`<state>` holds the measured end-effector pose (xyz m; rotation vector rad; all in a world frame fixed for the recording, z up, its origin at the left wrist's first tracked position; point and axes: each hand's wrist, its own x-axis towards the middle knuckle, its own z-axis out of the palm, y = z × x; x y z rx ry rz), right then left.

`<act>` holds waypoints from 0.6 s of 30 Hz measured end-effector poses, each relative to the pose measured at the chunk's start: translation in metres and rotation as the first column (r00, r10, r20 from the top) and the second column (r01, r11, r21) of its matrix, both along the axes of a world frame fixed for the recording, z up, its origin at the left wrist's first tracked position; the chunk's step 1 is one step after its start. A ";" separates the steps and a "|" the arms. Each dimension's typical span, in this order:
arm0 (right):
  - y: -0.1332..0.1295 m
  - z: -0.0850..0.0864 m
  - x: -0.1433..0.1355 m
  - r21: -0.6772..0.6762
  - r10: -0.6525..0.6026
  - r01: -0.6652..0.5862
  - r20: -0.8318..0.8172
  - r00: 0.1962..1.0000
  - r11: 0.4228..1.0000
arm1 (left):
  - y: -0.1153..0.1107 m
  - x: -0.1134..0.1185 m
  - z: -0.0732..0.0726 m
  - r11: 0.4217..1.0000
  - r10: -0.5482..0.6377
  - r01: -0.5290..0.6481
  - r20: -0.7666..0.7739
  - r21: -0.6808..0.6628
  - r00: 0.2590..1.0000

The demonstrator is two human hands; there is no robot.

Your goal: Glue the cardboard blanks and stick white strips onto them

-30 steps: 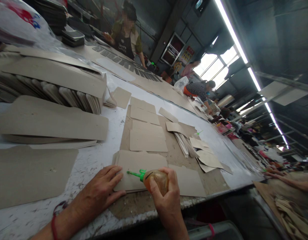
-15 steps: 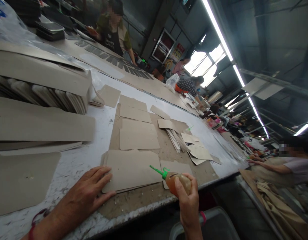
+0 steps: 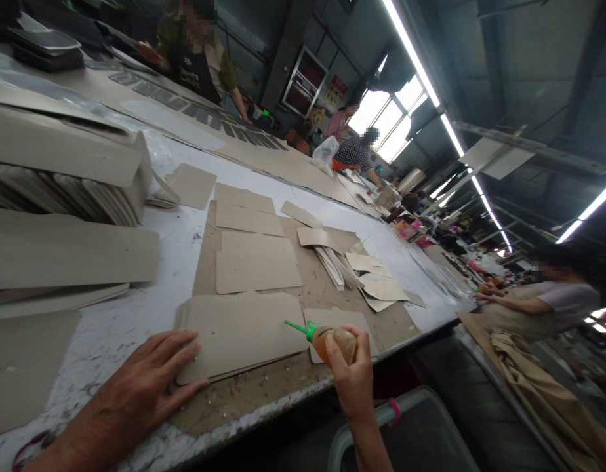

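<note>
My right hand [image 3: 349, 357] grips the bottle [image 3: 327, 339]; my left [image 3: 150, 377], grasping nothing, touches the near sheets' [image 3: 244, 331] left edge.

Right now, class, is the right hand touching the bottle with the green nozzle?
Touching: the head view shows the right hand wrapped around the bottle.

**Green Nozzle, Amber Bottle Brighten Beige Scene**

A green nozzle [image 3: 297, 326] tops an amber-brown bottle [image 3: 332, 342]. Sheets [image 3: 244, 331] in plain greyish beige contrast with a white desk [image 3: 178, 229] streaked dark. Beyond, a dark top [image 3: 355, 152] carries white polka dots; an apron [image 3: 192, 72] is black with pale lettering.
</note>
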<state>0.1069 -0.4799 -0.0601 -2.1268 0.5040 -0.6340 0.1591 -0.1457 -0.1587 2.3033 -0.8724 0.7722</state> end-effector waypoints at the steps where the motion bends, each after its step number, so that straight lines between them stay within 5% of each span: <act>1: 0.000 0.000 0.000 -0.011 0.004 -0.004 -0.001 1.000 1.000 | 0.000 0.000 -0.001 1.000 0.003 -0.003 -0.002 0.001 1.000; 18: -0.003 0.003 0.008 -0.209 0.017 -0.004 0.063 0.998 0.978 | 0.004 0.003 -0.019 0.998 0.040 -0.038 -0.029 0.045 0.999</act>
